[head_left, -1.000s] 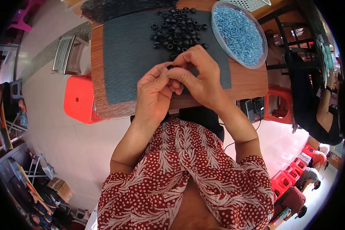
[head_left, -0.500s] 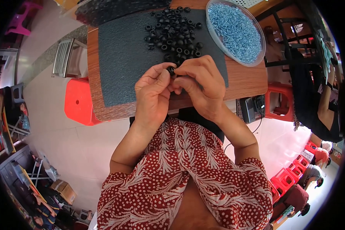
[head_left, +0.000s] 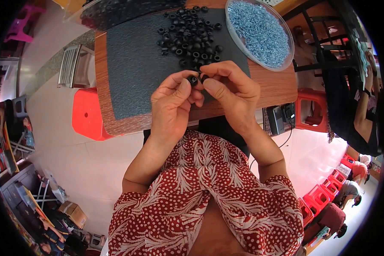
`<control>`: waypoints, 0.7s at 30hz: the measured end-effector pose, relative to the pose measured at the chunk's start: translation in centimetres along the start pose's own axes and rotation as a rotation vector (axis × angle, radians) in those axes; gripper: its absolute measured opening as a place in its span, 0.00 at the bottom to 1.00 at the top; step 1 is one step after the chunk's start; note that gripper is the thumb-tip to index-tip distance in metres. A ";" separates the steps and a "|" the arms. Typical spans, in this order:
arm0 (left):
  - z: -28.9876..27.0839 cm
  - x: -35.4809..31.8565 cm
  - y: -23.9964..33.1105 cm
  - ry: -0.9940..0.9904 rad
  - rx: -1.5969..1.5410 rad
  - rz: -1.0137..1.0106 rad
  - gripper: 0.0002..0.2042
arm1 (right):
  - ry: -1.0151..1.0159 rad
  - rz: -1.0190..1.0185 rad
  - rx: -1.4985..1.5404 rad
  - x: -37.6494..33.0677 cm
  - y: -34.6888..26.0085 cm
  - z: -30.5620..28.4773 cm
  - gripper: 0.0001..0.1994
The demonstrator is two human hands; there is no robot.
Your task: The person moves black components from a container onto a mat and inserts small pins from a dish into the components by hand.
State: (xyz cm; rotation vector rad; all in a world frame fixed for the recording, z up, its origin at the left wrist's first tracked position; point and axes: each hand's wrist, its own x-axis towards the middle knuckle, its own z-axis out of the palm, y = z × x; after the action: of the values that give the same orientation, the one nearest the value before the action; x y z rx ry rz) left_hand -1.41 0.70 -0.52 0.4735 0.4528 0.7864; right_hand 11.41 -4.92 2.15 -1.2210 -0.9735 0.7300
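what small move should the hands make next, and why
Perhaps the right hand should ease its small black piece toward the black bead in the left hand: both are pinched at the fingertips, close together but apart.

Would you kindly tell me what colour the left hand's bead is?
The bead is black with a pale marking: head view.

Round black cap-like piece [head_left: 192, 80], pale curved mark showing, pinched in left hand [head_left: 172, 101]. Second black piece [head_left: 205, 78], mostly covered, right hand [head_left: 234, 94].
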 end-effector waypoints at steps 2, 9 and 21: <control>0.1 0.0 -0.1 -0.019 -0.015 -0.008 0.11 | 0.000 0.068 0.105 0.0 0.0 0.0 0.07; 0.4 -0.2 -0.4 -0.002 0.063 0.049 0.11 | 0.026 0.081 0.169 -0.4 0.0 0.3 0.07; 0.9 -0.5 -0.5 0.025 0.191 0.110 0.12 | 0.065 0.121 0.286 -0.7 0.2 0.0 0.06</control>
State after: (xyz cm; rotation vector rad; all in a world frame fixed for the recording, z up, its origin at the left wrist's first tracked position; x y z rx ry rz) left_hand -0.96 -0.21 0.02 0.6707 0.5314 0.8595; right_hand 11.15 -5.54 1.82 -1.0511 -0.7182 0.8869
